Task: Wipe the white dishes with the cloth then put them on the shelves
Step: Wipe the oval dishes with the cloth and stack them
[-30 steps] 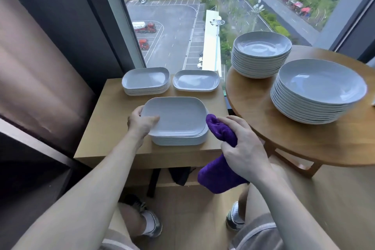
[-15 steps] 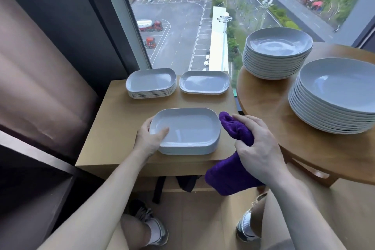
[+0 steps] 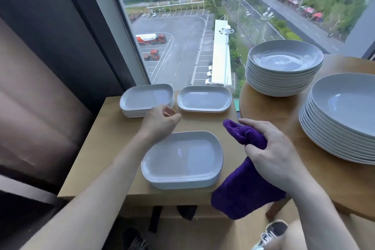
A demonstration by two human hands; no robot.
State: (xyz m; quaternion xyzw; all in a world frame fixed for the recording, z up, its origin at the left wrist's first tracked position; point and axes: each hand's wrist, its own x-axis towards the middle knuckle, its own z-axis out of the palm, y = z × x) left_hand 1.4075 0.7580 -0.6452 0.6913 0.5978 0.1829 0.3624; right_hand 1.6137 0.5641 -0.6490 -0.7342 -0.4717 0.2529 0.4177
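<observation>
A stack of white rectangular dishes [image 3: 182, 160] rests near the front edge of the small wooden table [image 3: 105, 144]. My left hand [image 3: 160, 122] hovers just behind that stack, fingers loosely curled, holding nothing. It is close to the front right corner of a second stack of rectangular dishes [image 3: 146, 99] at the back left. A thinner stack of the same dishes [image 3: 205, 100] sits at the back right. My right hand [image 3: 269, 154] grips a purple cloth [image 3: 243, 189] to the right of the front stack, and the cloth hangs past the table edge.
A round wooden table [image 3: 284, 148] on the right carries two tall stacks of round white plates [image 3: 284, 67] [image 3: 345, 115]. A large window [image 3: 203, 26] is straight ahead. Dark wall panels [image 3: 40, 67] stand on the left. My shoes [image 3: 272, 231] are on the floor below.
My left hand has let go of the front stack's left rim and moved back toward the rear left stack. The right hand with the cloth has stayed beside the front stack.
</observation>
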